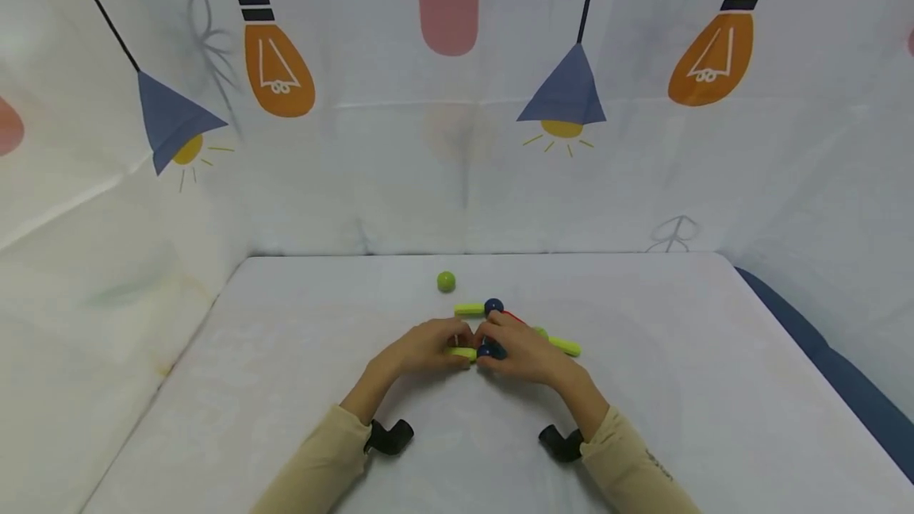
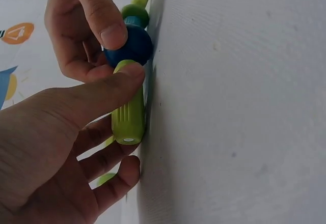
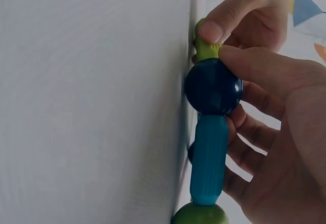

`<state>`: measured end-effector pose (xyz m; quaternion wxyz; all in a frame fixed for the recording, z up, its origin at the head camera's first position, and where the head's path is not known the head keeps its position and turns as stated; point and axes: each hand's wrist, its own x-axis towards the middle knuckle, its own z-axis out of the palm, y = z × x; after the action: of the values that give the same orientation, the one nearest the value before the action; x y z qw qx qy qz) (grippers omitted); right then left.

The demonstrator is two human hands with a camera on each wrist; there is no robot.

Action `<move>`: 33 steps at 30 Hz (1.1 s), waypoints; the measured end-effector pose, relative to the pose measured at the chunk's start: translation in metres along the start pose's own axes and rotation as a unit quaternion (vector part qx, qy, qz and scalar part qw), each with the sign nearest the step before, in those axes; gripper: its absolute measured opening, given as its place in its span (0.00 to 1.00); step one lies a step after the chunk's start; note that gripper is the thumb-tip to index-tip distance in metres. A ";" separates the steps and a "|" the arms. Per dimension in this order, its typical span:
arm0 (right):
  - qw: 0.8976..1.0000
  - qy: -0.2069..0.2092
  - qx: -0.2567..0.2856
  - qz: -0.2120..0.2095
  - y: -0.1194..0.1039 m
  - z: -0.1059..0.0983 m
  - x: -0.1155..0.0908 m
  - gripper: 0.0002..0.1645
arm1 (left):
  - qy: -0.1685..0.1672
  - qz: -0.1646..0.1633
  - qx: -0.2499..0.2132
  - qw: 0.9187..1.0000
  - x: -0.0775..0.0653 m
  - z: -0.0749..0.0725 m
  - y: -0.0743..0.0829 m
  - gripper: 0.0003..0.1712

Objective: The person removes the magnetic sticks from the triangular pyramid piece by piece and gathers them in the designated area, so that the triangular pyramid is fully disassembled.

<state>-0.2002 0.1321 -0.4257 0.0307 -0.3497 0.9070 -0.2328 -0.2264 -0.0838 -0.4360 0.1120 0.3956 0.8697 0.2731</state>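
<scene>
My left hand (image 1: 426,346) pinches a yellow-green magnetic stick (image 2: 128,117) between thumb and fingers, low over the white table. The stick's far end meets a dark blue ball (image 3: 213,87). My right hand (image 1: 524,351) holds that ball, its thumb at the joint with the stick. From the ball a teal stick (image 3: 209,160) runs to a green ball (image 3: 201,216). In the head view, another yellow-green stick (image 1: 566,347) sticks out past the right hand. Beyond the hands lie a further yellow-green stick (image 1: 468,310), a second dark blue ball (image 1: 493,306) and a partly hidden red stick (image 1: 516,318).
A loose green ball (image 1: 446,281) sits on the table (image 1: 321,316) behind the pieces. Black angled mounts (image 1: 390,438) show at both wrists. A white curtain (image 1: 400,181) printed with lamps and bulbs hangs behind the table. Dark blue material (image 1: 821,347) shows past the right edge.
</scene>
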 end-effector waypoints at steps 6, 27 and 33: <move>1.000 -0.001 -0.005 0.011 0.000 0.002 0.001 0.12 | 0.001 0.025 0.037 0.999 -0.002 -0.003 0.001 0.12; 0.999 -0.019 0.007 0.030 -0.001 -0.002 -0.001 0.13 | 0.177 -0.175 0.065 0.966 -0.033 -0.035 -0.062 0.12; 0.999 -0.012 0.034 0.027 0.004 -0.007 -0.001 0.11 | 0.166 -0.178 0.061 0.968 -0.037 -0.037 -0.068 0.13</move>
<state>-0.2033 0.1383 -0.4217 0.0598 -0.3266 0.9072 -0.2585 -0.2595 -0.1625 -0.4446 -0.0116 0.1897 0.9474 0.2574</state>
